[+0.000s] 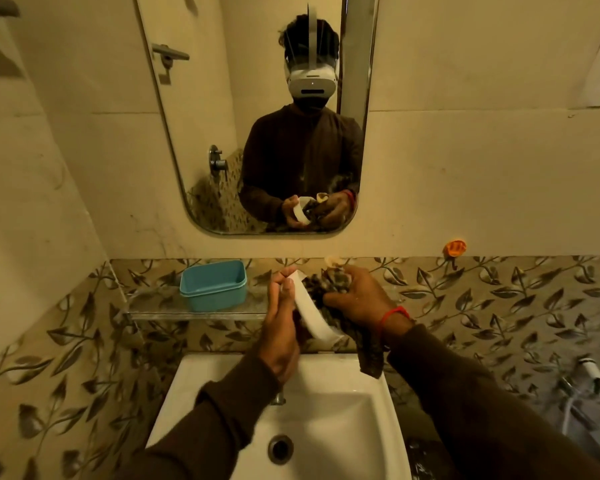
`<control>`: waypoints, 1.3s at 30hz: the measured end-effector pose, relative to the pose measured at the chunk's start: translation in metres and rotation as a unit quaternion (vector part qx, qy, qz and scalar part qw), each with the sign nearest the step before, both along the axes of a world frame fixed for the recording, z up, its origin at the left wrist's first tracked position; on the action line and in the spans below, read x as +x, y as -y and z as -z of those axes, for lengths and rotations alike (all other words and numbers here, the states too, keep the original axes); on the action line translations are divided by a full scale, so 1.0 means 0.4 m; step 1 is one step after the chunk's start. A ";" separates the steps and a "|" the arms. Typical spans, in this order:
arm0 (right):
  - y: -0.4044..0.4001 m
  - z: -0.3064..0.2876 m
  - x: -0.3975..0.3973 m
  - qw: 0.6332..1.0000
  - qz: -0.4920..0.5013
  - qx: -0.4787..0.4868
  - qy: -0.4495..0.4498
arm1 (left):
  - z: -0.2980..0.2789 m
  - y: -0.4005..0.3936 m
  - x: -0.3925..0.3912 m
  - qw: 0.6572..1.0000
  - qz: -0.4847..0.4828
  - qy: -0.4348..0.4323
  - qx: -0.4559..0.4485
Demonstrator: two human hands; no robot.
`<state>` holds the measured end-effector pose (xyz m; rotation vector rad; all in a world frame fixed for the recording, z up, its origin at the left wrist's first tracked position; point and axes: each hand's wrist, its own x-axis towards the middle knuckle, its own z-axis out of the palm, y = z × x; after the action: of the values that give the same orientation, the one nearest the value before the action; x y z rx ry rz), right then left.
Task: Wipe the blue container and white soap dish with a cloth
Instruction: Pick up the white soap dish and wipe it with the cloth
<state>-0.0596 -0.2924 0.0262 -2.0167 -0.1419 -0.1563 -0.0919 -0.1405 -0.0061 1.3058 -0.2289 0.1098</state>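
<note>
Dark brown sleeves (201, 424) reach in from the bottom edge over a white square sink (378, 420) with a round drain (280, 449). Above the basin, the left hand (280, 327) grips the white soap dish (310, 311), fingers curled over its upper end and thumb along its side. The dish is a plain, smooth, oblong white piece held tilted on edge, its long side running from upper left down to lower right, so only the pale outer wall faces the camera. The right hand (355, 299), with a red thread (394, 315) at the wrist, clutches a dark, mottled cloth (333, 289) bunched against the dish's inner side; a loose tail of the cloth hangs down toward the basin.

To the left of the hands, the blue container (213, 284) stands upright on a clear glass shelf (187, 311) fixed to the leaf-patterned tile wall (499, 306). It is a light teal rectangular tub with rounded corners, open at the top, with a stepped rim. It is apart from both hands.

Higher up, a rounded mirror (201, 133) reflects the person holding the dish and cloth. An orange hook (454, 248) sits on the wall to the right.
</note>
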 end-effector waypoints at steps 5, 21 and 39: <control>-0.046 0.052 -0.025 0.974 0.004 -0.184 0.131 | 0.004 0.048 -0.004 0.968 -0.009 -0.176 -0.180; -0.057 -0.042 -0.121 0.968 -0.189 0.150 0.062 | -0.007 0.039 -0.020 0.976 0.044 -0.046 -0.209; -0.046 -0.122 -0.152 0.921 -0.149 -0.291 0.213 | 0.017 0.002 -0.023 0.892 0.256 -0.193 -0.320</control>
<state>-0.1203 -0.2742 0.0749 -2.4886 -0.8542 -0.3945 -0.1010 -0.1415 -0.0130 0.5559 -0.1674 -0.4896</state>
